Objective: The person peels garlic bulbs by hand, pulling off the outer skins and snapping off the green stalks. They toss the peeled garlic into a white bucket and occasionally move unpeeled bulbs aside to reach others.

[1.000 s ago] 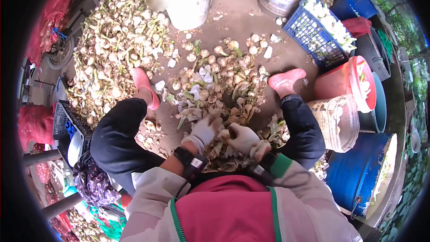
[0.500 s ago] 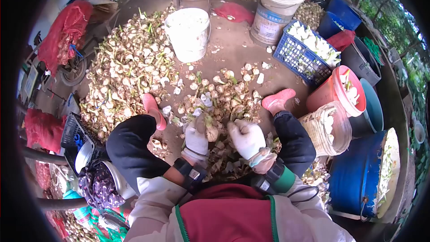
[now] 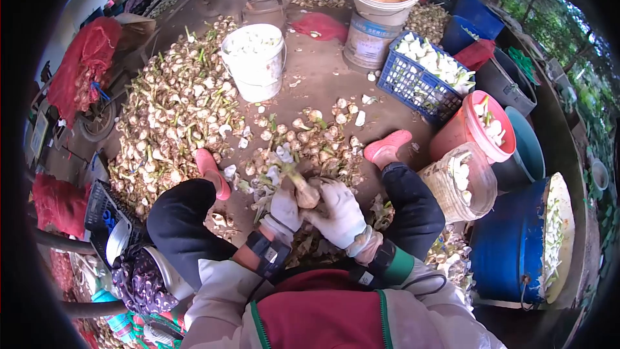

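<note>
My left hand [image 3: 284, 208], in a pale glove, is closed round a garlic bulb [image 3: 307, 196] whose thick stem points up and away from me. From the other side my gloved right hand [image 3: 337, 213] presses its curled fingers against the same bulb. Whether that hand also holds a small tool is hidden. Just beyond the hands, between my feet, lies a small heap of garlic bulbs [image 3: 326, 145] with stems and roots on. Loose papery skins [image 3: 279, 161] are scattered beside it.
A large garlic pile [image 3: 171, 116] spreads at the left. Ahead stands a white bucket [image 3: 255, 77] of pale pieces. At the right are a blue crate [image 3: 413, 90], a pink bucket [image 3: 462, 130], a whitish tub [image 3: 445, 184] and a blue drum [image 3: 507, 245].
My right hand has moved left and now meets the bulb beside my left hand. The bulb's stem now shows, pointing away from me. The whole view has shifted slightly.
</note>
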Motion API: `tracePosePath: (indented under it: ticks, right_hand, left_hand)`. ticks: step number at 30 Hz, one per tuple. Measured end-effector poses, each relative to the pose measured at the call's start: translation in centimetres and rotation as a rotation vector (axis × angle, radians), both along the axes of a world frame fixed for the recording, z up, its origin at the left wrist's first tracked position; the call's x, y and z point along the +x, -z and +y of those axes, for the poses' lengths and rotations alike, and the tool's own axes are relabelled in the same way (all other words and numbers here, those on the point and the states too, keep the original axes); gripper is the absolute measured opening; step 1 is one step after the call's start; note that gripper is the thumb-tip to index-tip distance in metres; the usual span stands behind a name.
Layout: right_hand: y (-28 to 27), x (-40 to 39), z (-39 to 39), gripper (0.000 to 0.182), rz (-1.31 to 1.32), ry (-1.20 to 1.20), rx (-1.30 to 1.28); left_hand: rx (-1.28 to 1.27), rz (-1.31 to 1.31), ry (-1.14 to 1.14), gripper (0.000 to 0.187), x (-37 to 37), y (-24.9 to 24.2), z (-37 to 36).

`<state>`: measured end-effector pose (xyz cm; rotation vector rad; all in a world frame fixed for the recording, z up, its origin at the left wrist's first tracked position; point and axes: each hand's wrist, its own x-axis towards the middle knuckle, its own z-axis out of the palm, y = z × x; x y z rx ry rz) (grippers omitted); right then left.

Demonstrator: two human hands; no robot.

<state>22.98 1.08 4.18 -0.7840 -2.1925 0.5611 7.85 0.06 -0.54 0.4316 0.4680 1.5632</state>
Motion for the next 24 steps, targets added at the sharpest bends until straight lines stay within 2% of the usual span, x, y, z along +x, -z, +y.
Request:
tracePosePath:
  ticks: [2,3,4,5,6,7,9,10,12,13,14,15,16,17,18,20,21,22,24]
  right_hand:
    - [0.7,0.4,0.7,0.054,0.025,0.117,-0.076]
    - [0.4,0.9,1.0,0.051,-0.022,0.298,0.04]
    - [0.3,1.2,1.5,0.048,-0.124,0.268,0.176]
    - [0.5,1.1,1.7,0.049,-0.149,0.212,0.304]
    - [0.8,0.9,1.7,0.05,-0.172,0.153,0.428]
    - [0.8,0.8,1.7,0.05,-0.172,0.146,0.423]
    - [0.0,0.7,1.7,0.037,-0.106,0.131,0.266]
    - [-0.6,0.6,1.6,0.037,-0.108,0.121,0.266]
    - [-1.7,0.3,1.4,0.029,0.42,0.045,-1.0]
    - [0.3,0.3,2.9,0.034,0.766,-0.05,-1.351]
    - [1.9,0.9,4.0,0.034,0.884,-0.139,-1.521]
    - [7.3,1.2,5.1,0.032,0.573,-0.045,-1.019]
    - [7.8,0.8,4.6,0.03,0.637,0.059,-1.032]
    - [8.2,0.4,4.0,0.028,0.704,0.163,-1.039]
    - [5.3,-0.7,2.9,0.032,0.551,0.167,-0.936]
    - [2.5,-1.7,1.0,0.039,0.241,0.073,-0.742]
    - [3.3,-2.9,1.3,0.05,0.55,-0.061,-0.858]
    - [2.8,-1.9,1.9,0.042,0.5,-0.02,-0.952]
    - [2.4,-0.6,4.7,0.04,0.977,-0.576,-1.825]
  left_hand:
    - [-0.059,0.292,0.047,0.037,-0.5,-0.3,0.3]
    - [-0.06,0.441,0.096,0.031,-1.1,-1.5,0.3]
    - [-0.134,0.431,0.174,0.021,-0.8,-2.7,0.0]
    - [0.092,0.845,0.03,0.017,-0.5,-2.8,-0.2]
    - [0.207,1.053,-0.033,0.015,-0.6,-2.6,-0.4]
    - [0.313,1.254,-0.123,0.014,-0.6,-2.4,-0.6]
    - [-0.193,0.762,0.09,0.019,-1.1,-2.0,-0.4]
    - [-0.197,0.757,0.082,0.019,-0.8,-2.0,-0.3]
    - [-0.308,0.559,-0.088,0.021,0.2,-2.5,-0.2]
    - [-0.309,0.665,-0.017,0.019,0.1,-2.5,-0.9]
    - [0.058,0.819,-0.066,0.015,0.5,-2.0,-0.9]
    - [0.125,0.939,-0.062,0.015,1.0,-0.7,-1.5]
    - [0.192,1.056,-0.056,0.017,1.4,0.4,-1.9]
    - [0.001,0.892,-0.009,0.019,1.6,-1.4,-1.8]
    - [-0.075,0.94,-0.084,0.019,0.5,-0.6,-1.2]
    - [-0.097,0.827,-0.065,0.025,-1.3,0.1,-0.3]
    - [-0.105,0.588,-0.011,0.021,-0.4,-0.2,-0.8]
    - [-0.143,0.889,0.107,0.028,-0.4,-0.3,-1.1]
    - [-0.142,0.814,0.347,0.028,-0.6,-1.5,-2.0]
